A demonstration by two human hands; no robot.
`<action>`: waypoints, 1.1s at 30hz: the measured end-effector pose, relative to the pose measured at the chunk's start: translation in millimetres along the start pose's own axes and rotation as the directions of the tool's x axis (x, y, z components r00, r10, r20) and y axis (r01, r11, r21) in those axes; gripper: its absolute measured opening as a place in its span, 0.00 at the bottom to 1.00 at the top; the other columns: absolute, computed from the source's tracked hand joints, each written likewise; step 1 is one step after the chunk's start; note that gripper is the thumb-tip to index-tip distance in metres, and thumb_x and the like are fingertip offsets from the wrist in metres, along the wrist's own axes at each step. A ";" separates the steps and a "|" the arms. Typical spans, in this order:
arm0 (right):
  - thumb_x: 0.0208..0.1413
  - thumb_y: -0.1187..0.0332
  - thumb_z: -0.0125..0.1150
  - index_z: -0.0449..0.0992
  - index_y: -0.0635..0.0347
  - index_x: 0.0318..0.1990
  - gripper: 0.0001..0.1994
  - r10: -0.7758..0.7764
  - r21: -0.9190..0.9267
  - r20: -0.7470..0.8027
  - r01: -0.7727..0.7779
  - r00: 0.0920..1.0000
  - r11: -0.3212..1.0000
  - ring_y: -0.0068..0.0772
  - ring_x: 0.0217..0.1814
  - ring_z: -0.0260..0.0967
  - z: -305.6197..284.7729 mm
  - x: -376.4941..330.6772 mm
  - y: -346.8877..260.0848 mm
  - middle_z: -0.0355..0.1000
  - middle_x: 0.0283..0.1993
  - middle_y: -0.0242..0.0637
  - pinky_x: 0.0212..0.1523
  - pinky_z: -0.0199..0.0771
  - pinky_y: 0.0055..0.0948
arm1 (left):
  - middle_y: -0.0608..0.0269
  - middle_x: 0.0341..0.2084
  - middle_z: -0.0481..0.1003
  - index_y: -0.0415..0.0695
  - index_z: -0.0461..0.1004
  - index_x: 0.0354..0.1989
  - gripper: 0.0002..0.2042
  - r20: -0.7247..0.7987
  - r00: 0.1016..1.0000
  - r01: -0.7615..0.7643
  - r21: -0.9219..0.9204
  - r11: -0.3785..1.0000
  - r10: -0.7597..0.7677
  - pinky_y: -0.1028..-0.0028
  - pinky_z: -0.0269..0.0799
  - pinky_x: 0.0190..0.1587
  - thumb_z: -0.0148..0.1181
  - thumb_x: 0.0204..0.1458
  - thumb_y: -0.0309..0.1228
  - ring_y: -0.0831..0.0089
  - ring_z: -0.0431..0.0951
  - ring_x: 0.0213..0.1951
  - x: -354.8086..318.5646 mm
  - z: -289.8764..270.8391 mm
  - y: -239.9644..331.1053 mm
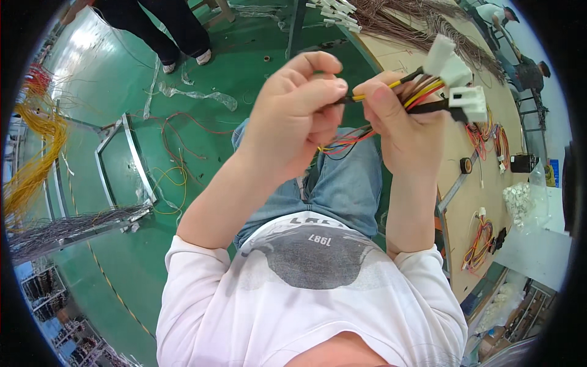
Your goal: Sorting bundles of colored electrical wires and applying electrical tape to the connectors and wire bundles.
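Observation:
Up in front of my lap, my right hand [406, 122] is closed round a wire harness with yellow, red and black wires [426, 93]. White plastic connectors [468, 103] stick out past its thumb side, a little blurred. My left hand [299, 101] pinches a dark-sleeved end of the yellow and black wires between thumb and forefinger, close to my right fingertips. Below the hands, loose red, blue and yellow wires [350, 142] of the bundle hang over my jeans. What my left hand's other fingers hold is hidden.
A wooden table [455, 235] on my right carries brown wire bundles [428, 24], a roll of black tape [466, 166], a coloured harness [480, 244] and a bag of white connectors [523, 202]. Metal racks with yellow wires [36, 147] stand left. A person's legs [162, 30] show ahead.

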State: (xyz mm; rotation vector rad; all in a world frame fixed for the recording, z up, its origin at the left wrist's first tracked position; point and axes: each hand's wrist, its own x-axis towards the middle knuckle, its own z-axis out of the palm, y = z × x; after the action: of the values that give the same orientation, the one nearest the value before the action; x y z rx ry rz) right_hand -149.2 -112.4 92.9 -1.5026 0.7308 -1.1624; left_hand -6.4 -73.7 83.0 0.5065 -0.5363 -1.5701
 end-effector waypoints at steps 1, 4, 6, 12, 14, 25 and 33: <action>0.47 0.68 0.59 0.73 0.67 0.28 0.09 0.025 0.066 0.018 -0.026 1.000 0.997 0.12 0.16 0.53 -1.4 0.0 0.2 0.66 0.20 0.30 0.15 0.46 0.12 | 0.72 0.15 0.62 0.42 0.63 0.34 0.08 -0.019 1.000 0.008 0.032 0.999 -0.008 0.86 0.48 0.14 0.53 0.46 0.23 0.86 0.59 0.15 -1.5 2.8 -2.0; 0.47 0.64 0.60 0.73 0.64 0.27 0.11 0.083 0.069 0.021 -0.085 0.996 0.994 0.12 0.20 0.56 -1.7 0.9 -1.0 0.66 0.20 0.26 0.19 0.50 0.12 | 0.70 0.16 0.64 0.41 0.64 0.33 0.08 -0.043 0.907 -0.362 0.426 0.829 0.419 0.85 0.54 0.15 0.55 0.45 0.22 0.83 0.62 0.17 -1.9 6.3 -14.8; 0.47 0.64 0.60 0.73 0.64 0.27 0.11 0.069 0.106 0.026 -0.072 0.997 0.992 0.12 0.20 0.56 -1.0 1.9 -2.0 0.66 0.20 0.26 0.19 0.50 0.12 | 0.64 0.21 0.66 0.39 0.68 0.27 0.07 0.485 0.460 -0.611 0.780 -0.131 0.744 0.81 0.60 0.17 0.58 0.40 0.20 0.75 0.65 0.18 -3.0 -3.2 -15.3; 0.46 0.68 0.61 0.72 0.65 0.26 0.08 0.035 0.079 -0.002 -0.035 0.999 0.996 0.16 0.22 0.60 0.0 2.4 -1.9 0.67 0.22 0.30 0.23 0.59 0.16 | 0.63 0.22 0.68 0.39 0.71 0.25 0.05 0.545 0.584 -0.565 0.805 -0.182 0.601 0.84 0.56 0.18 0.60 0.39 0.22 0.79 0.64 0.19 -1.3 -5.5 -13.9; 0.48 0.72 0.57 0.70 0.67 0.25 0.07 -0.067 0.136 0.067 0.058 0.995 0.989 0.14 0.17 0.53 -2.1 2.5 3.1 0.67 0.24 0.36 0.15 0.46 0.13 | 0.65 0.21 0.68 0.39 0.70 0.27 0.05 0.509 0.729 -0.566 0.824 -0.015 0.459 0.84 0.55 0.17 0.60 0.41 0.24 0.81 0.62 0.18 -3.1 -4.6 -6.2; 0.50 0.71 0.53 0.71 0.68 0.29 0.07 0.034 0.292 0.185 -0.088 0.982 0.952 0.11 0.16 0.49 -5.6 3.5 -7.6 0.63 0.21 0.32 0.15 0.43 0.12 | 0.65 0.21 0.66 0.37 0.67 0.33 0.13 0.076 0.969 0.241 -0.088 0.966 -0.235 0.84 0.48 0.15 0.47 0.54 0.36 0.86 0.56 0.14 -21.1 4.7 -0.6; 0.47 0.68 0.60 0.72 0.66 0.26 0.09 0.076 0.318 0.169 -0.128 0.983 0.940 0.13 0.19 0.57 -5.8 3.8 -10.3 0.68 0.21 0.32 0.16 0.49 0.13 | 0.69 0.18 0.67 0.37 0.69 0.33 0.08 0.036 0.995 0.091 0.132 0.987 -0.096 0.85 0.50 0.16 0.55 0.48 0.28 0.87 0.59 0.15 -23.7 6.9 -2.9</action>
State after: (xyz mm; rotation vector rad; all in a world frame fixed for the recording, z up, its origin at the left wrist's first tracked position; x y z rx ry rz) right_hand -154.7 -115.2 103.7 -1.2431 0.4766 -1.0186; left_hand -11.4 -49.6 86.6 0.6062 -0.6581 -1.6449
